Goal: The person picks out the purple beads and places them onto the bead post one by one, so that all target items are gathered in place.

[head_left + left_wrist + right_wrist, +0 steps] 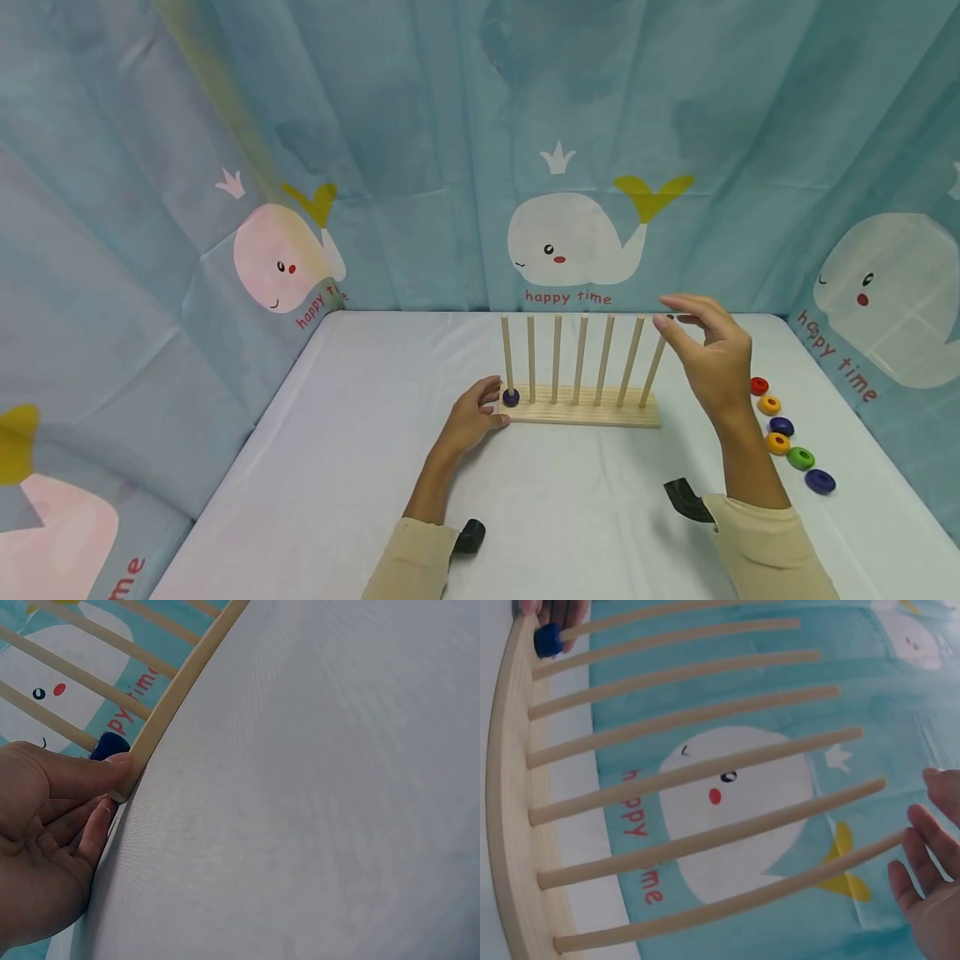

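Observation:
A wooden peg board stands on the white table, with several upright pegs in a row. One dark blue ring sits at the foot of the leftmost peg. My left hand grips the board's left end, its thumb on the front edge and its fingers around the end, as the left wrist view shows. My right hand is raised at the top of the rightmost peg. In the right wrist view its fingertips are right at the peg's tip, thumb apart, with no ring showing between them.
To the right lie loose rings: a red one, yellow ones, blue ones and a green one. Behind the table hangs a blue curtain printed with whales. Black pieces stick out by both sleeves.

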Demonstrator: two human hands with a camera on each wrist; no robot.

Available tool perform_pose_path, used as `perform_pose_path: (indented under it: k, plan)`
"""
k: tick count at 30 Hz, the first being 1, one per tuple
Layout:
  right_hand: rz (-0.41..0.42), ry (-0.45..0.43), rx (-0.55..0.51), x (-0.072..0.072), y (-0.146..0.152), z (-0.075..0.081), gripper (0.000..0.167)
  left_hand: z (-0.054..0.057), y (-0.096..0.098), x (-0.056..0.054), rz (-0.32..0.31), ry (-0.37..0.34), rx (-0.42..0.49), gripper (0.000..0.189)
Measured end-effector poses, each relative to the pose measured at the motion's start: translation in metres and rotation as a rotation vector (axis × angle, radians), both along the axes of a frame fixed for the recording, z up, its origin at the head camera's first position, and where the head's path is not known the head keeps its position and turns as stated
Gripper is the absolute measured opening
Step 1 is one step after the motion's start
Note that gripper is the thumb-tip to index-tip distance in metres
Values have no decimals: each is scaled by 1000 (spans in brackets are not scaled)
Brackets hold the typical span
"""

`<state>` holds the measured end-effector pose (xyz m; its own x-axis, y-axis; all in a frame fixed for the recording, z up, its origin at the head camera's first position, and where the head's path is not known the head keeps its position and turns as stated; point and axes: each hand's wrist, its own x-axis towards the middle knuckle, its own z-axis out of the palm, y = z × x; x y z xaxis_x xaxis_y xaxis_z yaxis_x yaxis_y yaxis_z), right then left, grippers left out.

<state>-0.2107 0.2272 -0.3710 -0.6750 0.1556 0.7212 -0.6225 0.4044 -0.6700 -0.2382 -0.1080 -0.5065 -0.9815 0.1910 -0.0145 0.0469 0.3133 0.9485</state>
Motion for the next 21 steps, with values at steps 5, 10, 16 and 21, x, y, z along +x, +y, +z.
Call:
perform_pose_path:
  k: [5, 10, 16, 21]
  plan:
    - [9, -21, -50, -1, 10, -8, 30, -1, 0, -1, -2, 1, 1, 75]
    - [-42, -61, -84, -2, 21, -12, 28, -1, 0, -2, -6, 0, 8, 76]
    - [-142, -95, -69, -9, 34, -23, 27, -1, -1, -2, -5, -3, 8, 77]
    - [-202, -151, -84, -14, 48, -34, 27, -1, -1, -2, -2, -6, 10, 77]
